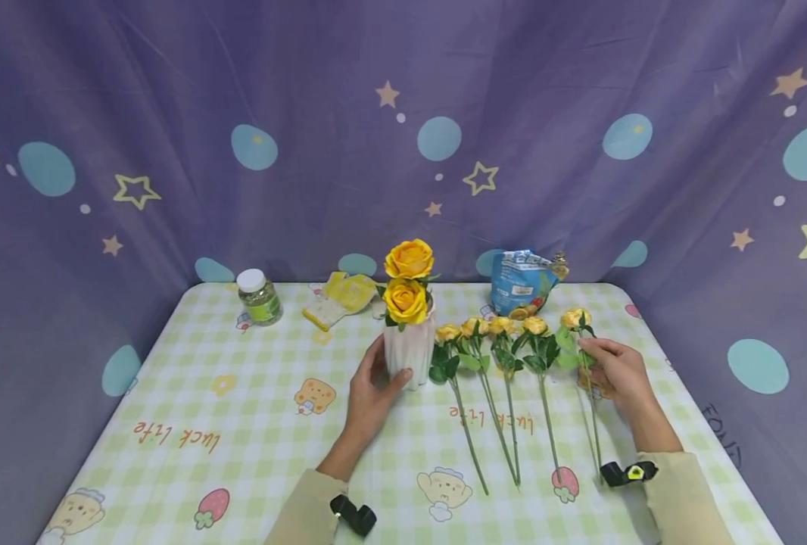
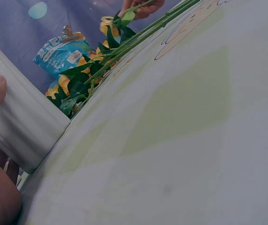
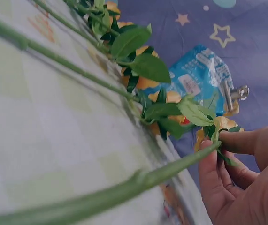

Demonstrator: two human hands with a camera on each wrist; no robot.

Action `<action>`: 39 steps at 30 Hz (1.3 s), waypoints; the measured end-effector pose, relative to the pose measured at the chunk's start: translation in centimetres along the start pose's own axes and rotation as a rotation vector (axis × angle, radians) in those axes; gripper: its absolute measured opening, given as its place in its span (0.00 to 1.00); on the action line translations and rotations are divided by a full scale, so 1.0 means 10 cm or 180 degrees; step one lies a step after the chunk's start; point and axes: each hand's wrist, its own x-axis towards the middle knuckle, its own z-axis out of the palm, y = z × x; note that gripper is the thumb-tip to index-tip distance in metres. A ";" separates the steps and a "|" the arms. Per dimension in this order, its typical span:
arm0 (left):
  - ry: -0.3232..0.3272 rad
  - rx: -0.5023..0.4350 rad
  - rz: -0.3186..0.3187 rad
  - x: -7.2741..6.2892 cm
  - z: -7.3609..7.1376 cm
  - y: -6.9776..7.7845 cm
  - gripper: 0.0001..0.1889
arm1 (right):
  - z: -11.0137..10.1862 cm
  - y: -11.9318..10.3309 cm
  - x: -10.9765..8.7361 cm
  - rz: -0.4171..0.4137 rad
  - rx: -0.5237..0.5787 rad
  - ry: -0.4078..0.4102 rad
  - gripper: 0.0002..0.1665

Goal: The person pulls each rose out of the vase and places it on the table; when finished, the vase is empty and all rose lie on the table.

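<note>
My left hand (image 1: pixel 371 393) grips a white ribbed vase (image 1: pixel 410 352) that stands upright on the table, thumb across its front. Two deep-yellow roses (image 1: pixel 406 301) rise from the vase's mouth. At the right, my right hand (image 1: pixel 618 375) pinches the stem of a pale-yellow rose (image 1: pixel 576 318) just below its bloom. In the right wrist view that green stem (image 3: pixel 138 183) runs from the fingertips toward the lower left. Several more pale-yellow roses (image 1: pixel 535 325) lie side by side between the vase and my right hand, blooms toward the back.
A blue snack bag (image 1: pixel 515 284) closed with a metal clip (image 1: pixel 559 265) stands at the back right. Back left are a white-lidded jar (image 1: pixel 260 299) and yellow-and-white gloves (image 1: pixel 342 297). A checked cloth (image 1: pixel 253 484) covers the table, and a purple curtain (image 1: pixel 335 189) hangs behind it.
</note>
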 end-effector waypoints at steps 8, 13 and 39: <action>-0.0010 -0.0056 0.0049 0.01 -0.01 -0.01 0.44 | 0.02 0.12 0.07 0.0081 -0.0334 0.0205 0.09; -0.0021 -0.0136 0.0082 0.01 -0.01 -0.02 0.44 | 0.04 0.17 0.09 0.0060 -0.0532 0.0312 0.18; -0.0053 -0.0204 0.0111 0.01 -0.02 -0.03 0.43 | -0.12 0.03 -0.08 -0.0300 -0.1693 -0.0328 0.34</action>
